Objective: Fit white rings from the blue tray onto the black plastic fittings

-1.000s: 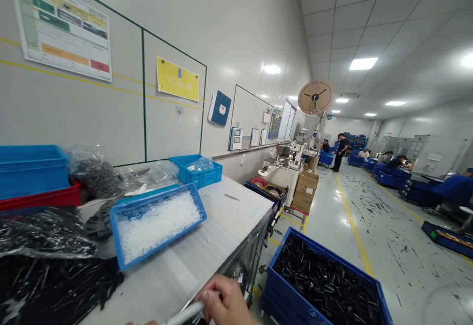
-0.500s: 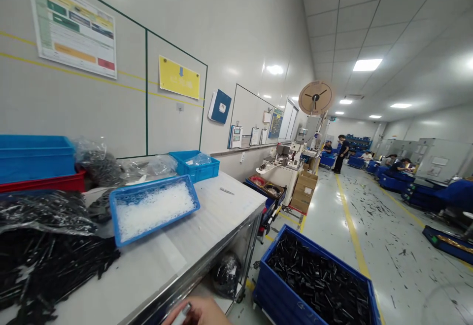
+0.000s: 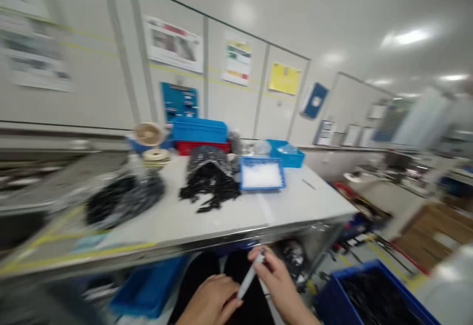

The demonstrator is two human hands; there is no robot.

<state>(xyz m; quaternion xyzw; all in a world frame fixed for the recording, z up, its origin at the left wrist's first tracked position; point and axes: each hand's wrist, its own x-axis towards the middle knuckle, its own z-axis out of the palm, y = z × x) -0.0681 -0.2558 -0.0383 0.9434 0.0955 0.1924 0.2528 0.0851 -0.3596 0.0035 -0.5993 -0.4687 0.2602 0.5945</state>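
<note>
1. Foreground, two bare hands: the right hand (image 3: 283,285) pinches one slim white cylindrical tube (image 3: 250,274) closed between thumb and fingers, holding it tilted. The left hand (image 3: 209,301) lies curled just beside the tube's lower tip; whether it grips anything cannot be told.
2. Below and around the hands: one blue plastic crate (image 3: 148,285) at 8 o'clock, one clear plastic bag of dark parts (image 3: 293,261) at 1 o'clock, and one dark blue crate of black pieces (image 3: 377,293) at 4 o'clock.
3. At 12 o'clock: the steel front edge of a white workbench (image 3: 221,234) runs across just beyond the hands, with open room between them.
4. On the bench, left to right: one clear bag of black coiled material (image 3: 125,201), one heap of black pieces (image 3: 210,184), one blue tray of white pieces (image 3: 261,174), and one small metal tool (image 3: 308,184).
5. Bench rear: one blue crate (image 3: 199,130) on one red crate (image 3: 203,147), one smaller blue crate (image 3: 286,155), and two round tan reels (image 3: 149,133).
</note>
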